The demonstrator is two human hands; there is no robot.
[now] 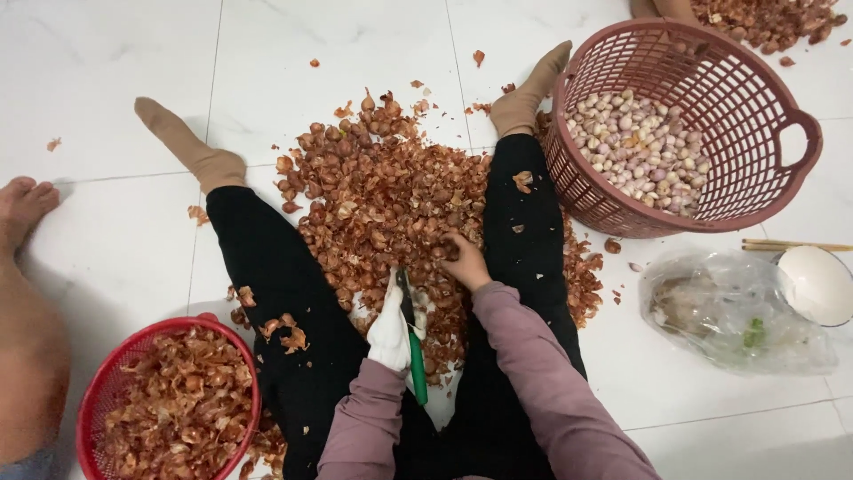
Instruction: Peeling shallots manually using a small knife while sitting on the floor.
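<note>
Lying between the legs, shallots (382, 213) touch right hand (464, 260); left hand (391, 331) grips knife (414, 347).

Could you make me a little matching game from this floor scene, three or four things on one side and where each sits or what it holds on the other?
Things:
1. Red basket
2. Dark pink basket
3. White bowl
4. Green-handled knife

Places or states:
A. Holds peeled shallots, upper right
B. In the gloved left hand
C. Full of brown skins, lower left
D. Right edge, beside a plastic bag

Pairs: 1-C, 2-A, 3-D, 4-B
</note>
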